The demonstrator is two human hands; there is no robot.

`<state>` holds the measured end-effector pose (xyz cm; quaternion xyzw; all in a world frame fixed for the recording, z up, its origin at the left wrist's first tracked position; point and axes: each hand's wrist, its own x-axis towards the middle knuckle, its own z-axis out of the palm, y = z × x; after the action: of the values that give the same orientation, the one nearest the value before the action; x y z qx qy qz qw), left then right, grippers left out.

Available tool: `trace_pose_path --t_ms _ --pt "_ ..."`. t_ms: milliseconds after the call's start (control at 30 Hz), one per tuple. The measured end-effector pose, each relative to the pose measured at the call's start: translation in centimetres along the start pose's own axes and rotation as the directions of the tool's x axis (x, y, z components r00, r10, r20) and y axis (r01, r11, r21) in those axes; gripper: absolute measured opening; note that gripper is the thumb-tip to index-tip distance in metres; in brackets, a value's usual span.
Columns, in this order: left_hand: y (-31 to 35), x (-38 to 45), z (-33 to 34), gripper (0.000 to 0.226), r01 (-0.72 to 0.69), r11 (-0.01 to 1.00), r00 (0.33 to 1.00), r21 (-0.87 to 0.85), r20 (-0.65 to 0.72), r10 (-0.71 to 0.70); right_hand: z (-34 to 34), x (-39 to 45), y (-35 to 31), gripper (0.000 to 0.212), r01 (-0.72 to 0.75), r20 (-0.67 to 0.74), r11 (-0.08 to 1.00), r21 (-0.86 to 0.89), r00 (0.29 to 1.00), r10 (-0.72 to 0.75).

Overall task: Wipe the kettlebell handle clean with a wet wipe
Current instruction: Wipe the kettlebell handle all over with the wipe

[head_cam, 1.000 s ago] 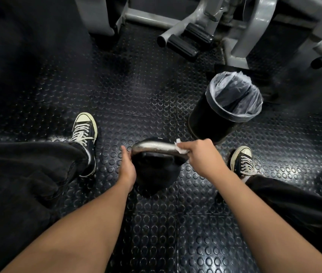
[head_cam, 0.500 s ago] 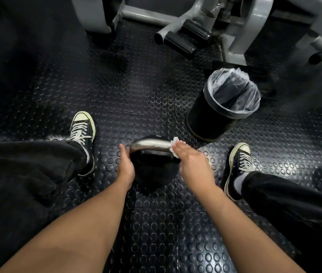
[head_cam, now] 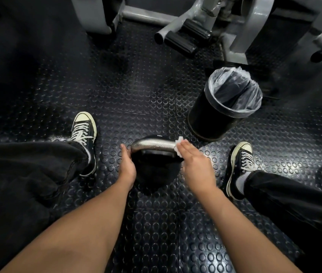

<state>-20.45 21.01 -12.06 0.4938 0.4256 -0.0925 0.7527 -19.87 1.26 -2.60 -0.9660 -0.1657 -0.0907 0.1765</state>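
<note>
Two hands work at the kettlebell (head_cam: 154, 170), which stands on the studded rubber floor (head_cam: 146, 99) between the person's feet. The right hand (head_cam: 193, 164) lies with straight fingers over the wet wipe (head_cam: 179, 147), pressing it flat against the right end of the handle (head_cam: 153, 145); nothing is curled round the bar. The left hand (head_cam: 127, 166) rests against the left side of the kettlebell, near the handle's left bend, fingers mostly hidden behind it, so whether it clasps or merely steadies I cannot tell. Judging by the wipe's place, the job is under way but unfinished: the handle's middle and left stretch lie bare and shiny, with the underside hidden. Beyond the kettlebell, up and to its right, a lined bin (head_cam: 225, 103) stands ready for the used wipe.
</note>
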Motion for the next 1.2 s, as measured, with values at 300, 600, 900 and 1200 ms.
trace_pose_path --t_ms 300,600,900,1200 --pt "0.7 -0.6 0.4 0.093 0.011 1.0 1.0 -0.016 0.016 -0.011 0.7 -1.0 0.1 0.062 0.001 -0.077 1.0 0.021 0.997 0.001" --pt "0.7 -0.9 0.5 0.11 0.001 1.0 1.0 -0.005 0.011 -0.001 1.5 -2.3 0.2 0.065 0.023 -0.119 0.999 0.037 0.993 -0.018" --pt "0.6 -0.7 0.4 0.093 0.003 1.0 1.0 -0.004 0.023 -0.003 2.5 -2.5 0.3 0.053 0.03 -0.181 0.995 0.095 0.983 -0.013" --pt "0.6 -0.4 0.5 0.085 0.006 1.0 1.0 -0.031 0.029 -0.006 2.8 -2.1 0.2 0.024 0.143 -0.263 0.989 0.031 0.956 -0.13"
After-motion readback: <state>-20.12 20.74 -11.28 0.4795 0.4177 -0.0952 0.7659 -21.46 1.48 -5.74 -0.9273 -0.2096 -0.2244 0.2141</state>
